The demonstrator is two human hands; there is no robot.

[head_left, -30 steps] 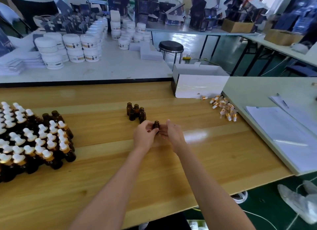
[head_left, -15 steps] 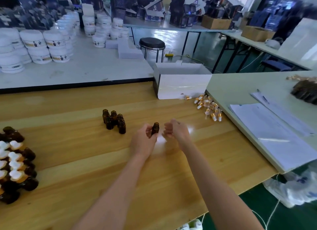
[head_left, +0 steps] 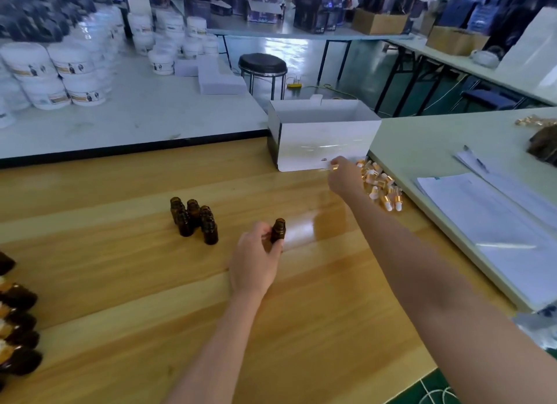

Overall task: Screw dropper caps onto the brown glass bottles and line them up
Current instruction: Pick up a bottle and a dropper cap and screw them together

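- Brown glass bottle [head_left: 278, 230] is upright and uncapped above the wooden table [head_left: 120, 283], just right of the cluster of uncapped bottles [head_left: 194, 219].
- Our left hand [head_left: 256, 259] grips its lower body, fingers curled.
- Our right hand [head_left: 343, 177], at the pile of dropper caps [head_left: 381, 189], pinches what looks like one dropper cap [head_left: 331, 163], blurred.
- We judge the glass light, rigid, smooth and breakable, so we should hold the body and leave the neck free.

No text legible anywhere. White jars [head_left: 75, 69]: gold-banded labels, print too blurred to read. White box [head_left: 325, 144]: small dark mark at the lower front, unreadable. Paper sheets [head_left: 482, 222]: print too faint.
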